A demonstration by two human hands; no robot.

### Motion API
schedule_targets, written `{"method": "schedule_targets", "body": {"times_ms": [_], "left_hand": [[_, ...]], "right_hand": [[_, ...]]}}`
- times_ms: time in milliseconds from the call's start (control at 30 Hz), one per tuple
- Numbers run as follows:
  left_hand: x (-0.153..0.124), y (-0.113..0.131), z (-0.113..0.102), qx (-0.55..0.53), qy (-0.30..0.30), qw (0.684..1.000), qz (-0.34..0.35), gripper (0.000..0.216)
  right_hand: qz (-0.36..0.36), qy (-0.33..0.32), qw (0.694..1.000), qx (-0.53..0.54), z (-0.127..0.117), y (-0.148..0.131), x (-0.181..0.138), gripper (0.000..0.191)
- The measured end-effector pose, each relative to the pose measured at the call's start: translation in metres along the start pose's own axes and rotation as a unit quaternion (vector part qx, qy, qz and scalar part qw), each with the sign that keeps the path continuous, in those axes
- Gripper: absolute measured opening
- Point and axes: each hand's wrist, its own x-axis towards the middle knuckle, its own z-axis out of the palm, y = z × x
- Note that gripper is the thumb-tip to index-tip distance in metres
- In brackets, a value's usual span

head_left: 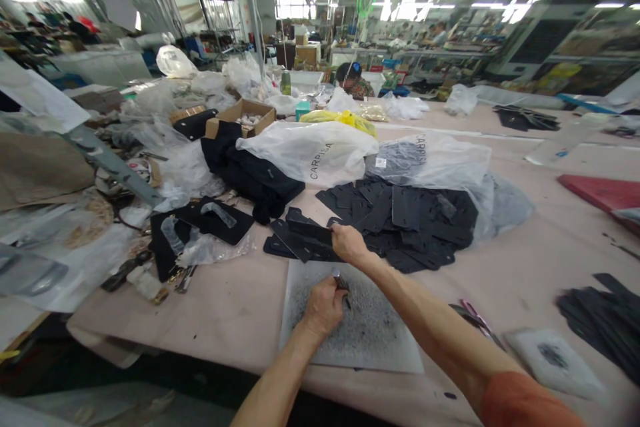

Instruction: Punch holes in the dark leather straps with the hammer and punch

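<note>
My left hand [324,307] is closed around a small metal tool, its tip resting on a grey, ink-speckled mat [370,340] in front of me. My right hand [349,245] reaches past the mat's far edge and grips one of the flat black cut pieces [305,240] stacked there. A larger heap of the same black pieces [410,220] lies just behind and to the right of that hand.
White plastic bags [315,150] and dark cloth [245,170] sit behind the heap. Clutter of bags, cardboard box [240,119] and tools covers the left. Scissors [475,317], a small grey pad [553,360] and black pieces [605,320] lie right. A person sits far back.
</note>
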Motion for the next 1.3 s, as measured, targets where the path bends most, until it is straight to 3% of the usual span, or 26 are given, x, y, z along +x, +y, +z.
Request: {"method": "schedule_targets", "body": {"times_ms": [100,200,367,467,533,633,767,867,967,1100,1200,1300], "left_hand": [[0.001,0.000,0.000,0.007,-0.002,1.000,-0.003,0.022],[0.001,-0.001,0.001,0.015,0.001,1.000,-0.003,0.022],[0.003,-0.004,0.002,0.022,0.010,1.000,0.002,0.025],[0.004,-0.004,0.003,0.025,0.014,1.000,0.006,0.025],[0.005,-0.004,0.003,0.027,0.021,0.999,0.007,0.024],[0.006,-0.003,0.003,0.033,0.029,0.999,0.010,0.023],[0.007,-0.001,0.002,0.046,0.030,0.998,0.017,0.024],[0.009,0.002,0.000,0.050,0.029,0.998,0.028,0.024],[0.009,0.004,-0.002,0.062,0.028,0.997,0.034,0.024],[0.009,0.005,-0.001,0.068,0.032,0.997,0.034,0.023],[0.008,0.004,0.001,0.059,0.025,0.998,0.029,0.024],[0.009,0.003,0.002,0.057,0.019,0.998,0.016,0.024]], "right_hand": [[0.030,0.014,0.998,0.049,-0.022,0.024,-0.023,0.031],[0.062,0.000,0.992,0.110,-0.034,0.053,-0.069,0.031],[0.154,-0.009,0.937,0.312,-0.019,0.083,-0.164,0.023],[0.179,-0.010,0.927,0.329,-0.012,0.090,-0.207,0.024],[0.158,-0.022,0.939,0.305,-0.017,0.097,-0.223,0.026],[0.089,-0.078,0.969,0.217,-0.038,0.114,-0.225,0.026],[-0.045,-0.117,0.988,0.092,-0.060,0.129,-0.191,0.030],[-0.149,-0.115,0.982,0.016,-0.056,0.116,-0.149,0.029],[-0.208,-0.090,0.974,-0.013,-0.039,0.091,-0.113,0.025],[-0.173,0.008,0.985,-0.010,-0.011,0.068,-0.106,0.035],[-0.061,0.098,0.993,0.005,0.009,0.065,-0.133,0.041],[0.013,0.122,0.992,0.017,0.026,0.064,-0.168,0.049]]}}
